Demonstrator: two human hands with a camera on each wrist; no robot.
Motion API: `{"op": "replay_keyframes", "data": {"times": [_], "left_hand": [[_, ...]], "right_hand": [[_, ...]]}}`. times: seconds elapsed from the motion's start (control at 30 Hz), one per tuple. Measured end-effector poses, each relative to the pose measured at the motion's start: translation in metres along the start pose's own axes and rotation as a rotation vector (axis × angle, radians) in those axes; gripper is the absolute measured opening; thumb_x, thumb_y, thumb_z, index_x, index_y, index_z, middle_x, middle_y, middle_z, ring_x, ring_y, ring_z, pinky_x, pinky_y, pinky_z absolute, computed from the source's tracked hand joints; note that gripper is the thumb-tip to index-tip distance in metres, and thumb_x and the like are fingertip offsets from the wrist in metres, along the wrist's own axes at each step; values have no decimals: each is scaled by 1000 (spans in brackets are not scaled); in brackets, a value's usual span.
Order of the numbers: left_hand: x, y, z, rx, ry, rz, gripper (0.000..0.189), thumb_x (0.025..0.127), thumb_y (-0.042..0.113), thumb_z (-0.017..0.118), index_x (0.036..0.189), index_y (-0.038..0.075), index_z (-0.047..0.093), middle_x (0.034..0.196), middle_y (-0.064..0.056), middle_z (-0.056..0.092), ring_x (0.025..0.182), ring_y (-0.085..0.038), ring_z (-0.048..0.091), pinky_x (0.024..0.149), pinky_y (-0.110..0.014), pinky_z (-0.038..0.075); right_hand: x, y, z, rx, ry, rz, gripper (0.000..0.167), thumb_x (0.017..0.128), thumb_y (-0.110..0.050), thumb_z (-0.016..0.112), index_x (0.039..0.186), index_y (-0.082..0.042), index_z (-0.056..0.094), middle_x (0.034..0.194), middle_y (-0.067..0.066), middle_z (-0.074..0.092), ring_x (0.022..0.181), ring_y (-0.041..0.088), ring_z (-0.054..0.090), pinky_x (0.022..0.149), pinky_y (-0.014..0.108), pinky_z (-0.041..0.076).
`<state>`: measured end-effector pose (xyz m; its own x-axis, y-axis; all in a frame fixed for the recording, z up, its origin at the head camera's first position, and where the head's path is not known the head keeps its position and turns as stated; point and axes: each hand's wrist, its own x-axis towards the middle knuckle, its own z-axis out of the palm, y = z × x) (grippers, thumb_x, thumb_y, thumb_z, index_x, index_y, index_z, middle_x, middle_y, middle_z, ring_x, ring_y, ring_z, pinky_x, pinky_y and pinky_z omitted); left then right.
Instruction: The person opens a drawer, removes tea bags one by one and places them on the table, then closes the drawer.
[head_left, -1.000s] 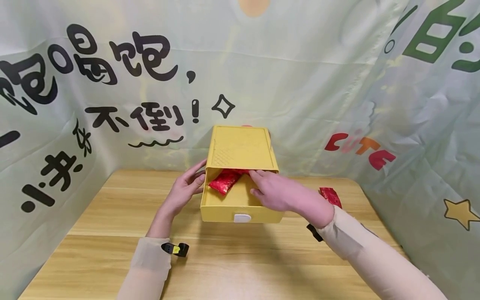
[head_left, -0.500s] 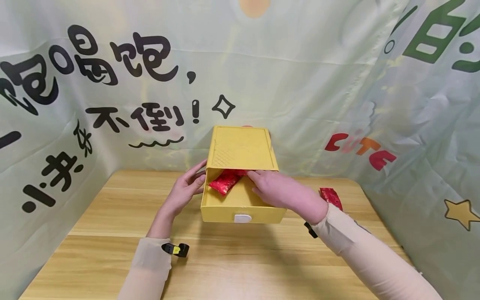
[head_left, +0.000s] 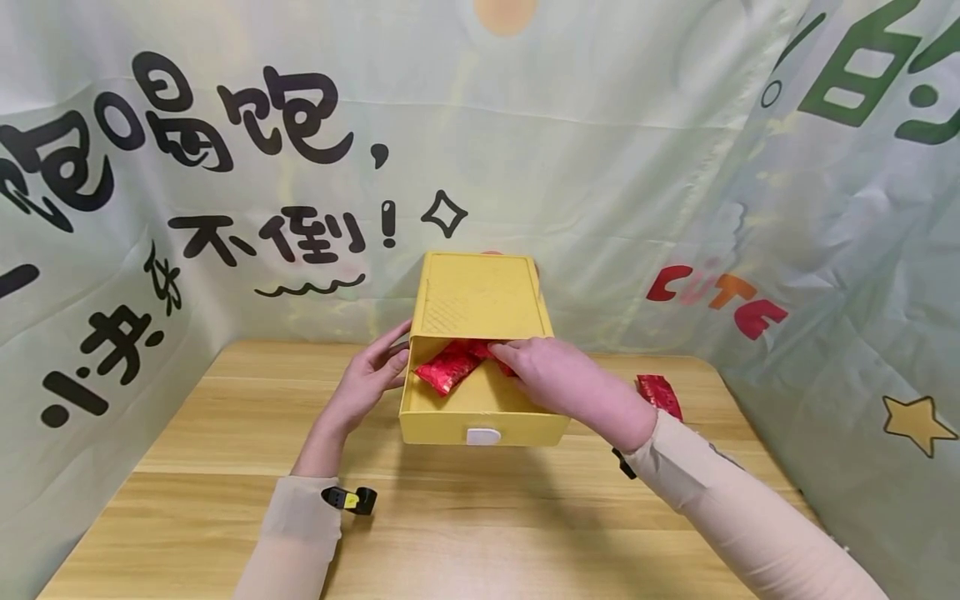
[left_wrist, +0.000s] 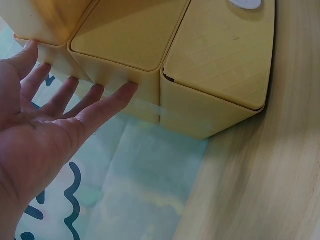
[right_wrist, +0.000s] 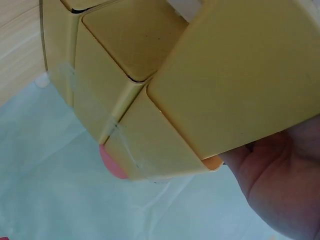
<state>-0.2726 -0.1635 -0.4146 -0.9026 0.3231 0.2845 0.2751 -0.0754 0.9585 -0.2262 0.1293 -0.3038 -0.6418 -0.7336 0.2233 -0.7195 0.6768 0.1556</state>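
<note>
A yellow drawer unit (head_left: 483, 292) has its top drawer (head_left: 442, 428) pulled out. Inside, a shiny red packet (head_left: 448, 367) lies at the drawer's left. My right hand (head_left: 573, 383) reaches in over the drawer's right wall and pinches another red packet (head_left: 506, 367), mostly covered by the fingers. In the right wrist view the drawer wall hides those fingertips. My left hand (head_left: 372, 372) is spread along the unit's left side; in the left wrist view its straight fingers (left_wrist: 107, 106) touch the yellow side wall.
A further red packet (head_left: 660, 395) lies on the wooden table (head_left: 480, 517), right of the unit, partly behind my right forearm. Printed cloth (head_left: 615, 208) hangs behind and along both sides. The left wrist view shows drawers stacked one on another.
My right hand has shifted slightly left and its fingers have closed on a packet, more of which now shows below them. My left hand stays in place.
</note>
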Motion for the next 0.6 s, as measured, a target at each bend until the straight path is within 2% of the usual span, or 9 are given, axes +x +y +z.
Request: {"op": "replay_keyframes", "data": {"times": [0.1, 0.23, 0.4, 0.47, 0.6], "left_hand": [[0, 0, 0, -11, -3, -1, 56, 109, 16, 56, 162, 14, 39, 161, -19, 43, 143, -37, 46, 96, -42, 59], [0, 1, 1, -23, -4, -2, 56, 109, 16, 57, 162, 14, 39, 160, -19, 43, 143, -37, 46, 98, -46, 58], [0, 1, 1, -21, -1, -6, 56, 109, 15, 57, 162, 14, 39, 160, -18, 44, 143, -36, 47, 100, -51, 56], [0, 2, 1, -18, 0, -6, 56, 109, 15, 56, 162, 14, 39, 160, -18, 44, 143, -36, 47, 99, -50, 56], [0, 2, 1, -13, 1, -5, 56, 109, 16, 56, 162, 14, 39, 160, -19, 44, 143, -37, 47, 98, -46, 58]], "right_hand": [[-1, 1, -1, 34, -12, 5, 25, 91, -5, 77, 115, -3, 68, 95, 6, 73, 77, 26, 71, 71, 43, 62], [-4, 2, -1, 84, 21, -1, 28, 89, -3, 78, 115, -3, 69, 94, 4, 72, 73, 22, 68, 68, 39, 61], [-7, 4, 1, 119, 81, 2, 26, 89, -3, 77, 113, -4, 69, 81, 2, 65, 64, 16, 57, 58, 33, 54], [-8, 4, 1, 125, 94, 11, 27, 89, -4, 76, 115, -5, 69, 77, 0, 62, 62, 15, 54, 56, 32, 52], [-10, 4, 1, 145, 121, 29, 34, 88, -4, 75, 121, -6, 69, 79, 0, 65, 62, 15, 54, 57, 32, 52]]}}
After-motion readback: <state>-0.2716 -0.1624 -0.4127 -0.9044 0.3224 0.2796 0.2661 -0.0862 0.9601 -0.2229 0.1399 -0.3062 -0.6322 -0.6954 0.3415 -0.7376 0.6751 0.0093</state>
